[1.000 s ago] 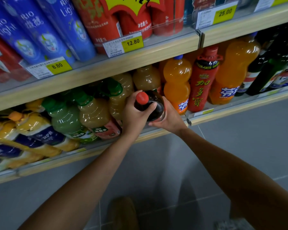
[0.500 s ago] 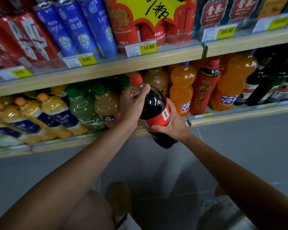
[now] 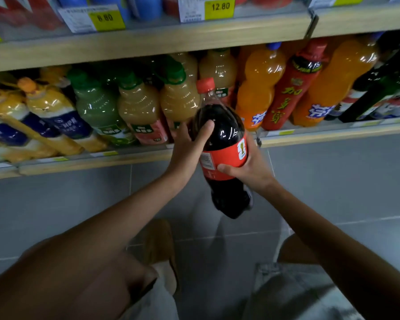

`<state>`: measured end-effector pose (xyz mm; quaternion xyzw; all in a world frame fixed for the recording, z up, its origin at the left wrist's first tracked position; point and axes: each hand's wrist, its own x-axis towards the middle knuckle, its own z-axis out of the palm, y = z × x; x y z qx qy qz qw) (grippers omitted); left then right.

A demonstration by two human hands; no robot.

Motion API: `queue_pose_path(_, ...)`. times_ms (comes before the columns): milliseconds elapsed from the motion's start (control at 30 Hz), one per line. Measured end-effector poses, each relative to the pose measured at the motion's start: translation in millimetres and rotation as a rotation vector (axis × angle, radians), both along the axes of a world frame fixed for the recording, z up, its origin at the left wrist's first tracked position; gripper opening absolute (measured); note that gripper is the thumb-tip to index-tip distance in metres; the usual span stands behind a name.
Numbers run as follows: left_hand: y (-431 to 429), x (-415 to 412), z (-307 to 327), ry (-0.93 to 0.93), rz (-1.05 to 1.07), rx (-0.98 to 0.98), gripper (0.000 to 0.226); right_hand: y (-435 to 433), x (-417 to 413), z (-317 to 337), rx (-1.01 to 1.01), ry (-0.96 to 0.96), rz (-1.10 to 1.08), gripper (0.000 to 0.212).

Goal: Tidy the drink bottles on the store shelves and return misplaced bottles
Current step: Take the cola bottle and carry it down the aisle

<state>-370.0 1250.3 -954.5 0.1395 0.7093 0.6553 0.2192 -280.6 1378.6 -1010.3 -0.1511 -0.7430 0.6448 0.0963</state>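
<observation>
A large dark cola bottle [image 3: 222, 132] with a red cap and red label hangs in front of the lower shelf [image 3: 90, 163], clear of its edge, tilted with its base toward me. My left hand [image 3: 187, 146] holds its upper body, thumb across the dark shoulder. My right hand [image 3: 249, 168] grips it around the label from the right and below. Behind it on the shelf stand juice bottles [image 3: 139, 107] with green caps and orange soda bottles [image 3: 259, 86].
A red herbal-tea bottle [image 3: 293, 86] and dark glass bottles [image 3: 383, 88] stand to the right. Yellow juice bottles [image 3: 53, 112] fill the left. An upper shelf [image 3: 148, 40] carries price tags and cans. Grey floor tiles and my knees lie below.
The cola bottle has come off the shelf toward me and dropped lower. My left hand slid from the cap down to the bottle's shoulder; my right hand kept its hold at the label.
</observation>
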Motion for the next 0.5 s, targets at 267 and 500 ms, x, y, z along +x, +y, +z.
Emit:
queue_pose_path(267,-2.0,38.1,10.7,-0.187,0.013,0.127,0.091,-10.2,32.7,43.4,-0.049,-0.142,-0.071,0.086)
queue_pose_path(500,-38.7,84.9,82.4,-0.322,0.113,0.104,0.108,-39.2,71.1,127.7,-0.029,-0.319,0.039,0.09)
